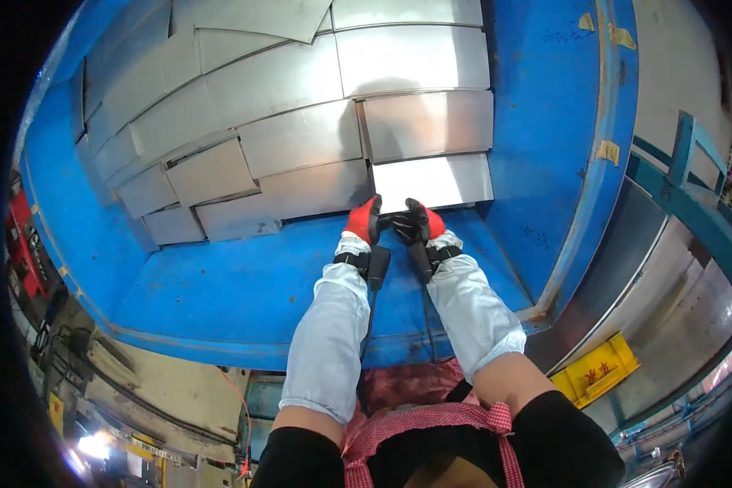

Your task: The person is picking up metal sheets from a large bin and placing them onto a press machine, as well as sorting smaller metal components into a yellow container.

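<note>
My left hand [364, 220], in a red and black glove, is closed at the near left corner of a bright, flat metal sheet [435, 184]. Beside it my right hand [419, 221], gloved the same way, has its fingers bent over the near edge of that sheet. The dark fingertips almost meet, and the undersides of the fingers are hidden. Each wrist carries a strapped-on black device with a cable, over a pale sleeve. Behind the bright sheet lies another metal sheet [429, 124], and to its left a duller one [317, 187].
Overlapping rows of metal sheets fill the far part of a large blue bin [220, 285]. Its right wall [537, 122] rises close to the stack. Outside on the right are a yellow crate [596, 371] and a teal metal frame [691, 203].
</note>
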A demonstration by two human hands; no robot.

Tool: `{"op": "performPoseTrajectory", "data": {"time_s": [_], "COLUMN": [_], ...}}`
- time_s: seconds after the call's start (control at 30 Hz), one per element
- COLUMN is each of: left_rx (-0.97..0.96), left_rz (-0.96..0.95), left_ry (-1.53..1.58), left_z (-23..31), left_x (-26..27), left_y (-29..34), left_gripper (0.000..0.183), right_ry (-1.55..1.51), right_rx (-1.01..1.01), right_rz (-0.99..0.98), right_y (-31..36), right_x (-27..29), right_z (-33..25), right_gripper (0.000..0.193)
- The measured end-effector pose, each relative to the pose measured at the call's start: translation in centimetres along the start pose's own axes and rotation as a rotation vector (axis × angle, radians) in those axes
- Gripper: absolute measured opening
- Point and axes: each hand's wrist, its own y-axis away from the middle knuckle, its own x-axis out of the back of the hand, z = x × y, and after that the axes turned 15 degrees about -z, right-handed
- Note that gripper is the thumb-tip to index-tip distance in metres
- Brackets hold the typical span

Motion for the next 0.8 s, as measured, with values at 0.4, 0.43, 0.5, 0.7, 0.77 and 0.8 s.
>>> {"op": "performPoseTrajectory", "data": {"time_s": [0.4,0.43,0.5,0.7,0.77,0.8], "left_rx": [-0.054,-0.012,0.074,0.053,0.064,-0.013], "left_rz": [0.118,0.106,0.083,0.1,0.069,0.091], "left_ry": [0.263,0.262,0.263,0.374,0.508,0.412], "left_z": [0.4,0.4,0.5,0.8,1.3,-0.4], "left_x": [-0.2,-0.1,0.1,-0.3,-0.2,-1.1], "left_y": [-0.2,-0.2,-0.2,1.1,1.5,1.5], "left_gripper": [0.042,0.041,0.039,0.032,0.029,0.028], "right_ry": [-0.047,0.023,0.177,1.16,1.64,1.848], "right_rx": [0.174,0.187,0.21,0.191,0.179,0.169], "right_rz": [0.241,0.207,0.159,-0.024,-0.159,-0.229], "right_y": [1.4,1.5,1.9,2.2,2.1,2.3], "right_x": [-4.0,-3.7,-3.8,-3.9,-4.2,-4.9], "right_z": [-0.4,-0.4,-0.1,-1.0,-1.6,-1.8], "right_gripper": [0.022,0.022,0.023,0.027,0.029,0.03]}}
